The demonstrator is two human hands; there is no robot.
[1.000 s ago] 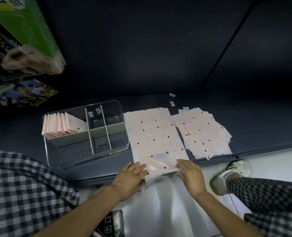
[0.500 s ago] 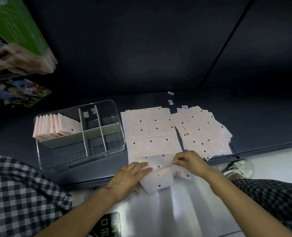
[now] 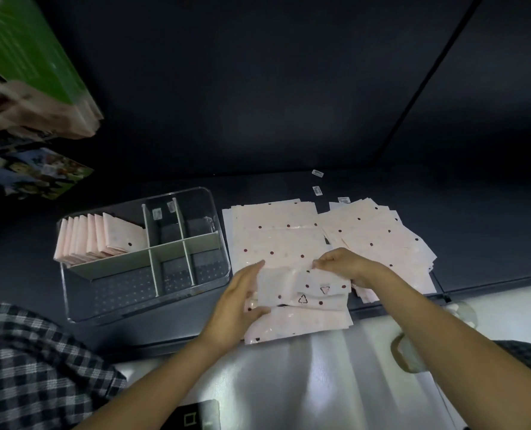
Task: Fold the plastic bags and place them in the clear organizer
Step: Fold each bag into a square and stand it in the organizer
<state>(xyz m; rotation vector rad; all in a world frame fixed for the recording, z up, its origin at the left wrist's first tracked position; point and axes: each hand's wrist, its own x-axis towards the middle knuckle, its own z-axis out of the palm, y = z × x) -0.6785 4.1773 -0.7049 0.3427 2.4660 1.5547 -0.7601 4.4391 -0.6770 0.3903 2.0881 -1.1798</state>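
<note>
You are working at a dark, matte counter [image 3: 444, 237] set against an equally dark back wall [image 3: 258, 88]; a thin seam runs diagonally down the wall at the right. The counter's front edge drops to a pale, glossy floor [image 3: 289, 383] that catches streaks of light.

Your left hand [image 3: 236, 302] lies along the left edge of the plastic bag being folded [image 3: 292, 290], fingers fairly straight on top and the thumb hooked under its near-left corner. Your right hand [image 3: 344, 265] has its fingers curled, pinching the bag's upper right edge. That bag is pale pink with dark dots and two triangle marks, and it sits on the near end of a flat stack of bags [image 3: 273, 237] in the middle of the counter, partly overhanging the front edge.

Just right of that stack, a second, looser pile of bags [image 3: 382, 240] fans out. Three small labels [image 3: 317, 173] lie on the counter behind the piles.

Left of the stack stands the clear organizer [image 3: 220, 274], split by pale dividers. Its rear-left compartment holds a row of folded bags [image 3: 93, 240] standing on edge.

At the upper left, a green box [image 3: 25, 48] and colourful packaging [image 3: 31, 175] are blurred. Checked fabric shows at the lower left and far right.
</note>
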